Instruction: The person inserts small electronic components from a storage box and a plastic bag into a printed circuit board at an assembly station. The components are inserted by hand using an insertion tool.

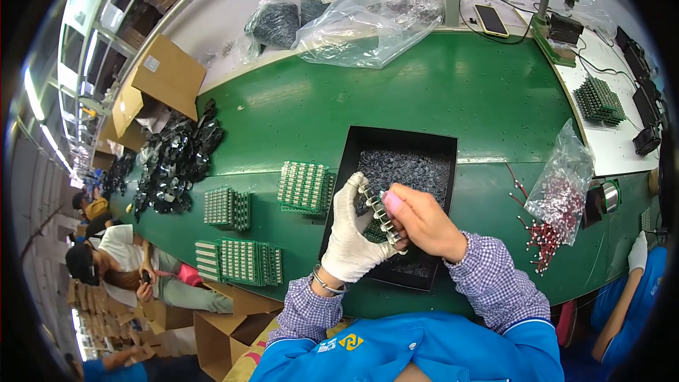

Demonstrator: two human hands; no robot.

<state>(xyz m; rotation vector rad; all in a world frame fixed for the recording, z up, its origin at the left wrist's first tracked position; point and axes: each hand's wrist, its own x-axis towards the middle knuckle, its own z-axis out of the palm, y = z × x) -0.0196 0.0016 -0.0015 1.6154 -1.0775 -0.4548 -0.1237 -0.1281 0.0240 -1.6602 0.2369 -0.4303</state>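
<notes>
A component-studded strip (380,216) is held aslant above a black tray (404,137) of small dark parts (407,170). It is gripped between the thumb and fingers of the gloved left hand (351,239), which is partly curled around it. The bare right hand (424,223) is curled, its thumb brought against the strip; whether a small part is pinched there cannot be told. Stacked green circuit boards (301,187) are arranged left of the tray on the green table (417,92).
</notes>
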